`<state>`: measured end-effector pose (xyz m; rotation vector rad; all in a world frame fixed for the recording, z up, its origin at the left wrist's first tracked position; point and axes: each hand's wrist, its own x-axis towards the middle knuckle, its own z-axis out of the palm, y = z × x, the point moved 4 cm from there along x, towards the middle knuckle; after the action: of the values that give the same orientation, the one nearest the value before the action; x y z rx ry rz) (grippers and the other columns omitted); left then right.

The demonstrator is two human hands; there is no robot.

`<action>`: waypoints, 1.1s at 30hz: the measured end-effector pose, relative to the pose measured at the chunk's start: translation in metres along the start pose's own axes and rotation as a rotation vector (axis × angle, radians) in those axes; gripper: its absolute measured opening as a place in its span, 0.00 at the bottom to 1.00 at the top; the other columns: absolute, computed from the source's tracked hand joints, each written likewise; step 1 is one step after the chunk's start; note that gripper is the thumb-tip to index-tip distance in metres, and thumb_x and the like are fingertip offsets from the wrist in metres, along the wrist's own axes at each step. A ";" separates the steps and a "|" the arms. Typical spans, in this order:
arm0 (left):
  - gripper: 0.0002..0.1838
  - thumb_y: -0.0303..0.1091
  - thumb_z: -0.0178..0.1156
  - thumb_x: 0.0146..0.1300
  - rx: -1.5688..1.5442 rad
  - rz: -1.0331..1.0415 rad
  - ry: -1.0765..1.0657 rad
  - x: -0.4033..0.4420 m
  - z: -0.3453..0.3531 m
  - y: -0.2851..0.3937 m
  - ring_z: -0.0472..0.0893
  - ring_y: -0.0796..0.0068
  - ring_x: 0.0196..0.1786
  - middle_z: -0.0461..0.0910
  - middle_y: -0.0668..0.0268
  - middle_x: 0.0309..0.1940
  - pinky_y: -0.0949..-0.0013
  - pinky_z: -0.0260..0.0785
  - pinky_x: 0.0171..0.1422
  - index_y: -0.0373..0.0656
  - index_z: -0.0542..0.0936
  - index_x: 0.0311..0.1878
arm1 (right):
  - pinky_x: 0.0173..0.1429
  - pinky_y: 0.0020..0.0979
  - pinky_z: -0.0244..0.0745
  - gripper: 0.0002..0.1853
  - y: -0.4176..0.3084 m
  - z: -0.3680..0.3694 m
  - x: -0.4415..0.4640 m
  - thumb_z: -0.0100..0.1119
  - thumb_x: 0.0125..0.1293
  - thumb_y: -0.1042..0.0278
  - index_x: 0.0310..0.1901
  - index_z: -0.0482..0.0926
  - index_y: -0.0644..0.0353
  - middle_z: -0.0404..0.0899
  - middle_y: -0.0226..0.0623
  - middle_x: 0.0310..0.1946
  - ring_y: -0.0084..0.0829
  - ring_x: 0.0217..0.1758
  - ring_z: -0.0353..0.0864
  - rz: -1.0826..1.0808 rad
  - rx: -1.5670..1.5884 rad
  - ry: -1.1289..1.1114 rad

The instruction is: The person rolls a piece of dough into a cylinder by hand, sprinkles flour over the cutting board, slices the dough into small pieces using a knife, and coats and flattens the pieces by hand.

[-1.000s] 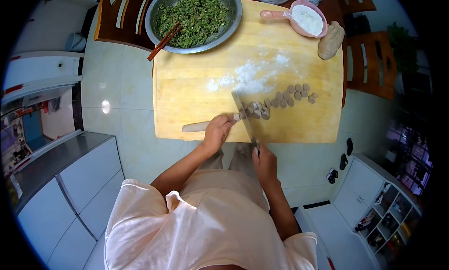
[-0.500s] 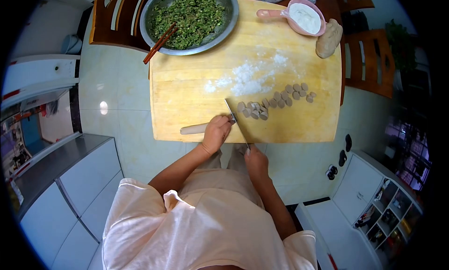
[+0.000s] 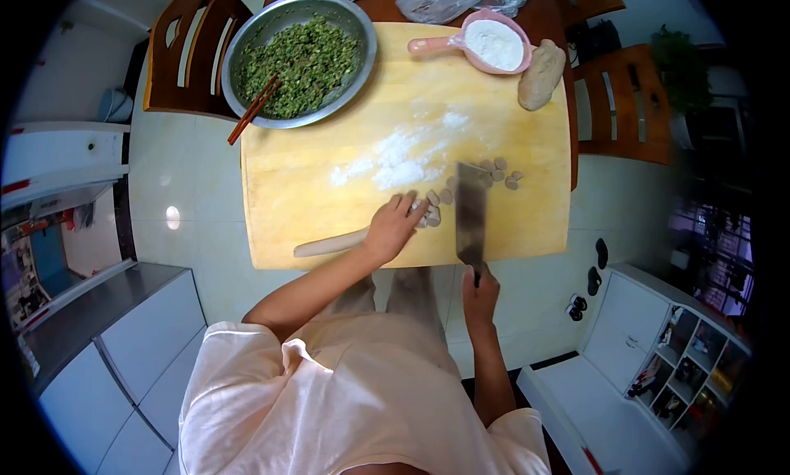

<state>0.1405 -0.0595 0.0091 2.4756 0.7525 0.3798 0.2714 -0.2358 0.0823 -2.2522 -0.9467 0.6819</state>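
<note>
"Two hands over that wooden board (image 3: 313,179), and both busy. How are they set?"

"The left hand (image 3: 393,228) has its fingers a little apart, laid at the nearest cut dough pieces (image 3: 433,217); I can't tell whether they pinch any. The right hand (image 3: 481,296) has its fingers clamped on the handle of the cleaver (image 3: 471,220), whose blade overlaps some farther pieces from here."

"What makes it go well?"

"A light touch, I'd say: pressing would flatten soft dough. Keep those fingertips well away from the edge and steer the steel from the wrist. A little dry flour on the cut faces should stop them sticking together."

"And the dough rope (image 3: 329,244)?"

"Near the board's front edge, partly hidden by the left hand: smooth, greyish-tan, long and slim. The pieces are stubby little cylinders. Beyond them there's powdery loose flour (image 3: 401,158) across the pale wood."

"The far side?"

"A shiny metal bowl (image 3: 369,60) of coarse, moist-looking green mixture (image 3: 306,64), reddish chopsticks (image 3: 254,108) leaning over its rim. Opposite, a pink scoop (image 3: 431,45) holds fine white powder, beside a rounded, lumpy dough lump (image 3: 541,77)."
</note>
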 end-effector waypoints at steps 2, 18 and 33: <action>0.25 0.26 0.63 0.56 -0.078 0.049 -0.037 0.017 0.025 -0.009 0.76 0.52 0.57 0.77 0.56 0.58 0.56 0.73 0.58 0.44 0.79 0.60 | 0.35 0.41 0.72 0.10 0.017 -0.024 0.005 0.54 0.73 0.69 0.44 0.78 0.68 0.78 0.52 0.26 0.47 0.27 0.78 0.033 -0.013 0.058; 0.26 0.42 0.60 0.69 0.088 0.352 -0.202 0.053 0.044 0.012 0.56 0.51 0.80 0.64 0.60 0.76 0.39 0.45 0.81 0.50 0.73 0.69 | 0.57 0.44 0.78 0.24 0.157 -0.092 0.156 0.63 0.68 0.65 0.64 0.74 0.62 0.81 0.47 0.56 0.48 0.56 0.83 -0.053 -0.447 0.306; 0.30 0.42 0.61 0.68 0.121 -0.100 -0.029 0.049 0.054 0.034 0.50 0.45 0.82 0.56 0.59 0.80 0.34 0.43 0.79 0.50 0.70 0.73 | 0.51 0.45 0.77 0.15 -0.016 -0.094 0.314 0.63 0.65 0.70 0.51 0.79 0.66 0.79 0.52 0.46 0.53 0.48 0.80 -0.604 -0.184 0.030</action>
<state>0.2164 -0.0765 -0.0112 2.5371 0.9082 0.2681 0.5179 -0.0195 0.0886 -1.9510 -1.6268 0.2962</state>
